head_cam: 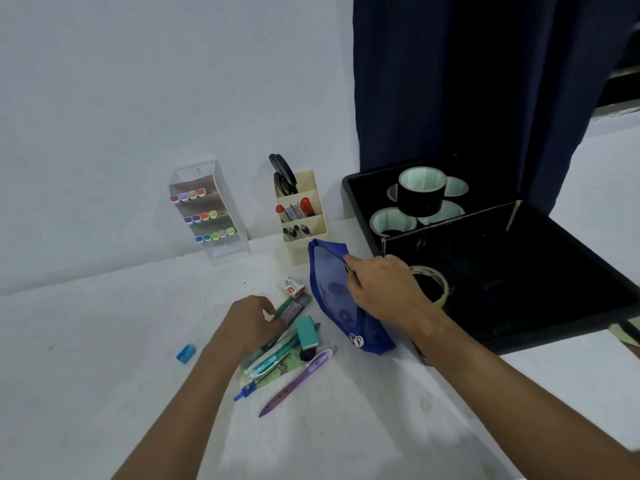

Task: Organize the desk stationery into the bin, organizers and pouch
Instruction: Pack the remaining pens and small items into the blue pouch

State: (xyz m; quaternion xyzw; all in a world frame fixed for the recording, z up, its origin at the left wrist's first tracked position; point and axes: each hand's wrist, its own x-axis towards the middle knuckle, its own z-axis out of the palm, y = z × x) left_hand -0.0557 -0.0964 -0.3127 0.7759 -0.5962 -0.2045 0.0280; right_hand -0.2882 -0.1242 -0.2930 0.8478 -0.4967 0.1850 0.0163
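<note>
A blue mesh pouch (337, 299) stands on the white desk, and my right hand (384, 289) pinches its upper edge near the zip. My left hand (251, 323) is closed on a green pencil (285, 304) at the top of a pile of pens, a grey ruler and a teal eraser (306, 336). A purple pen (298, 384) and a blue pen (246, 393) lie at the pile's near side. A small white and red box (292, 287) lies just beyond the pile.
A black bin (519, 282) on the right holds several tape rolls (420, 190). A clear tiered organizer (211, 213) with coloured markers and a cream organizer (304, 220) with scissors and markers stand against the wall. A blue sharpener (186, 353) lies alone at left.
</note>
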